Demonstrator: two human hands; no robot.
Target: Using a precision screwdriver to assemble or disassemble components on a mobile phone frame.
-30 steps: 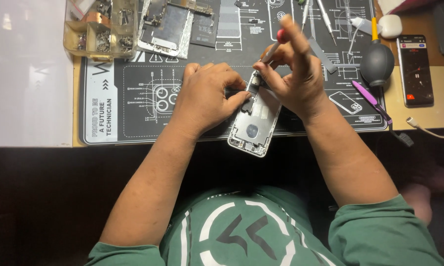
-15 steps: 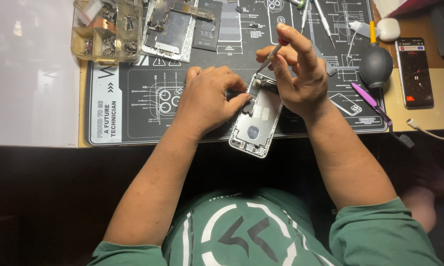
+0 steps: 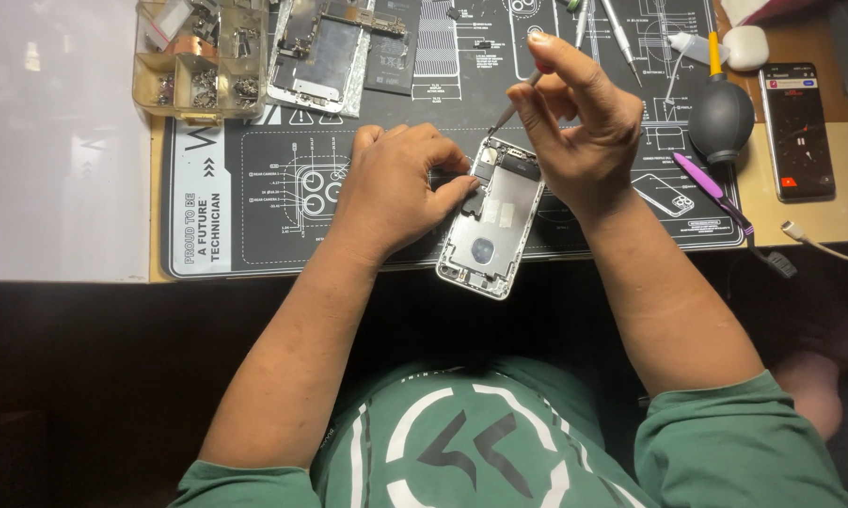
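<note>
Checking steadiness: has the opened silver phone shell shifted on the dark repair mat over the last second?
No: the opened silver phone shell sits where it was, overhanging the dark repair mat's near edge.

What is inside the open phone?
Inside the open phone you can see a silvery plate, a round ring and small dark parts at its top. The left hand covers its top left edge, so that bit is hidden.

I see a clear parts box point(image 3: 201, 58) at the top left corner of the dark work mat point(image 3: 254, 216). A taken-apart phone piece point(image 3: 325, 52) lies just beside it. Near the mat's right edge I see a black air blower point(image 3: 721, 118), a purple tool point(image 3: 711, 188), and a lit phone point(image 3: 796, 130) on the bench point(image 3: 819, 216).
</note>
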